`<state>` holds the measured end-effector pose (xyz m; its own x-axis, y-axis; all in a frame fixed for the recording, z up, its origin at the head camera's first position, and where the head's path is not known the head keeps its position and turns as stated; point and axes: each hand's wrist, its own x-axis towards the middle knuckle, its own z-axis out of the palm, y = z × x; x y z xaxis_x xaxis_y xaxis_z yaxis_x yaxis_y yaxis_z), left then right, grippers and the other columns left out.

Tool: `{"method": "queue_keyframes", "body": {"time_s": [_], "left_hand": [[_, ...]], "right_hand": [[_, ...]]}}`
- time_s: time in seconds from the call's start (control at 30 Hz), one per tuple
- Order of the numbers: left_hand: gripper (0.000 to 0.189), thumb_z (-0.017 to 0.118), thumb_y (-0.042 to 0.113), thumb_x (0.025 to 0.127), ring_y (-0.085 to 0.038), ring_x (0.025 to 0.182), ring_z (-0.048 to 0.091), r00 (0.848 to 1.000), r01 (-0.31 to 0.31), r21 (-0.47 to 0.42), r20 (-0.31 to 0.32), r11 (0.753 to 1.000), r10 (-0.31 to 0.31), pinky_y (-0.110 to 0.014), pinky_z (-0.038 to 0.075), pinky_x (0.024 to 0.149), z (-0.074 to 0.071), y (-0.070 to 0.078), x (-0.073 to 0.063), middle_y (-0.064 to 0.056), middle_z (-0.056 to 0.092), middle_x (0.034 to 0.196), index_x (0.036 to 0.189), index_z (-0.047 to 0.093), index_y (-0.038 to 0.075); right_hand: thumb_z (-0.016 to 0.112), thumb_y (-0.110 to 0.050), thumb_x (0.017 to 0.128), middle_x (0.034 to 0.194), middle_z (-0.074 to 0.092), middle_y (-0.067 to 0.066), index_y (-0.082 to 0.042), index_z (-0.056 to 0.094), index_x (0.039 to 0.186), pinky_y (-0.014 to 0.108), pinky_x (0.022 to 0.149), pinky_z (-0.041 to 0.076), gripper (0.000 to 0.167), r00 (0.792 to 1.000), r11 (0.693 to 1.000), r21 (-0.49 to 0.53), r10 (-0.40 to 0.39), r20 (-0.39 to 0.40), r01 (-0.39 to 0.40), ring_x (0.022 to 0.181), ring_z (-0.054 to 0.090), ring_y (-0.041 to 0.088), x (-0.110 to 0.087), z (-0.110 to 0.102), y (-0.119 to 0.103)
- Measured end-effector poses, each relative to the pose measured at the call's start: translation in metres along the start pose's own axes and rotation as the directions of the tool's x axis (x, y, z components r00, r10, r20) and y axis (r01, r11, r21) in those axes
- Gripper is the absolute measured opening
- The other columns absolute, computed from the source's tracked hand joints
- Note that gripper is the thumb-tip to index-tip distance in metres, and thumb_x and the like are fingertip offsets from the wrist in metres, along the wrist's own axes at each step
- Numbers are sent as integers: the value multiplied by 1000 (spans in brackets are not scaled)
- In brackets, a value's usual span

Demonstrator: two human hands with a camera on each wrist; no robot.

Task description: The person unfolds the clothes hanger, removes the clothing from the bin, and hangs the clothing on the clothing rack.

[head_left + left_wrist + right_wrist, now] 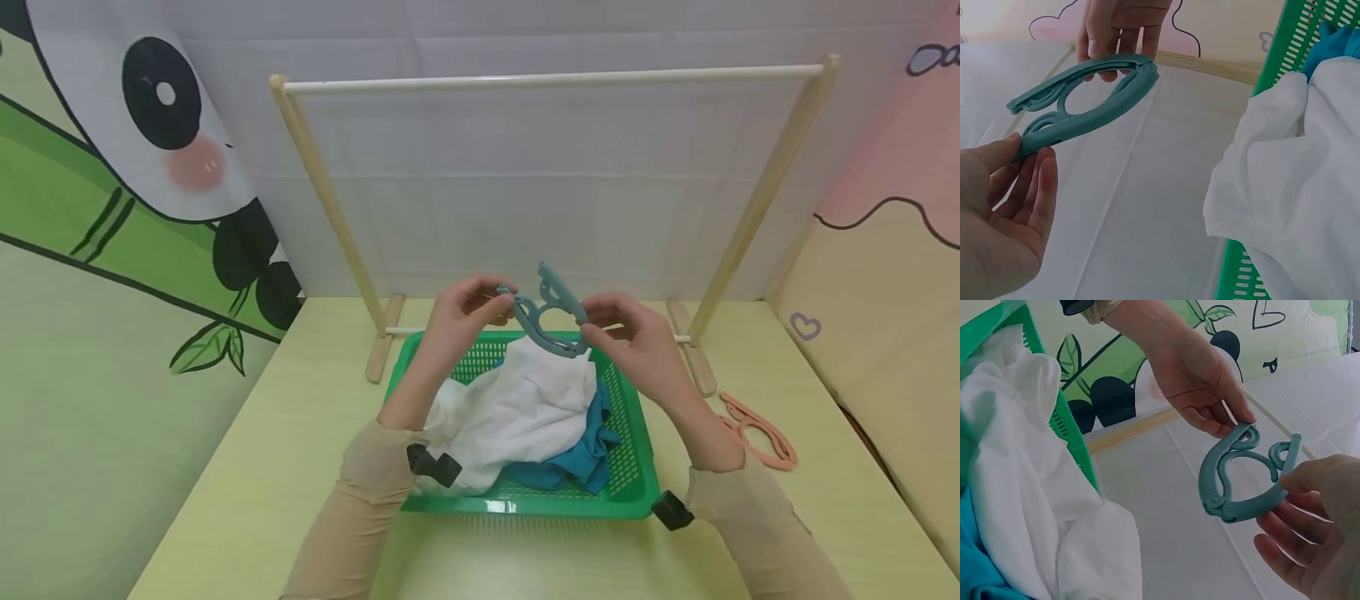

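A teal folding clothes hanger [558,345] is held up between both hands, above the far side of the green basket [525,506]. My left hand [471,315] pinches the end of one arm of it between thumb and fingers. With thumb and fingertips, my right hand [632,335] grips the other arm. The right wrist view shows the hanger [1209,478] partly folded, its two arms bent toward each other around a round loop. Below the hands, a white cloth garment [528,400] lies in the basket, over a blue cloth [573,468].
A rack with a white top rod [555,81] and wooden side posts [765,200] stands behind the basket. An orange folding hanger [786,452] lies on the table [247,500] to the right. Printed cloth walls enclose the sides and back.
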<state>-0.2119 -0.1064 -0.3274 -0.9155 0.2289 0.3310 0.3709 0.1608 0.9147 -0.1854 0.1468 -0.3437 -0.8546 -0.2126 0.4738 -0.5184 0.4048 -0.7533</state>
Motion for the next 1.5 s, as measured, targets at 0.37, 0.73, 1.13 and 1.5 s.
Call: {"method": "queue_keyframes", "body": {"time_s": [0.37,0.73,1.13,1.5], "left_hand": [[22,65,23,97,-25,90,72,998,-20,158,58,987,11,-34,61,81,3,5,-1,-11,70,105,114,69,10],[19,65,22,96,-29,89,72,993,-76,175,103,982,59,-35,61,79,3,4,-2,-9,72,105,112,69,12],[21,66,22,96,-23,89,71,999,-36,148,37,988,31,-31,61,79,-4,6,-8,-11,70,105,113,69,11],[20,67,22,95,-8,84,69,996,-11,52,-93,999,15,-30,61,81,-15,4,-13,-7,70,100,110,70,9]], "right_hand": [[71,-12,91,103,71,8,-9,64,124,12,79,51,33,994,987,-113,-112,-5,110,92,67,16,17,-2,-17],[72,-12,91,95,71,6,-11,65,124,24,67,54,34,987,971,-176,-153,49,159,84,63,13,23,2,-26],[72,-10,90,95,73,6,-11,66,122,14,68,51,33,986,979,-144,-157,-52,148,85,64,7,20,-3,-23],[69,-8,92,96,69,-2,-9,64,121,12,70,50,30,986,993,-77,-99,-137,89,86,60,-5,16,-16,-21]]}}
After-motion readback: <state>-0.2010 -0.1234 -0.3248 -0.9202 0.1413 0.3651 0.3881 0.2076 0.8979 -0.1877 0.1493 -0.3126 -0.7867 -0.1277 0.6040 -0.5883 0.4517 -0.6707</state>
